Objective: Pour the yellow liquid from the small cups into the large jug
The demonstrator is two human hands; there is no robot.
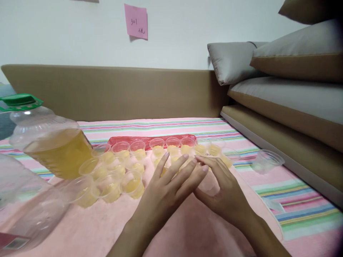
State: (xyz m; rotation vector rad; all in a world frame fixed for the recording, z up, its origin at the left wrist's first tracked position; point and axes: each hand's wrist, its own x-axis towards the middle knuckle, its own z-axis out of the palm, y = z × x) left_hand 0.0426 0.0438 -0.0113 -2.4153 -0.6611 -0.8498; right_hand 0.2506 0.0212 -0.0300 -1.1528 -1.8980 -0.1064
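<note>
Fingers (184, 175) of the left hand (164, 194) were held spread near cups (133, 185); the right hand's (229, 194) were half-curled, grip unclear.

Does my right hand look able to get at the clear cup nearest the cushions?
Probably yes: between the right hand and that clear cup, only flat cloth shows, with nothing standing on it.

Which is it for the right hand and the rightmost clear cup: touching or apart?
Apart. In the head view, cloth shows between the right hand and the rightmost clear cup.
</note>
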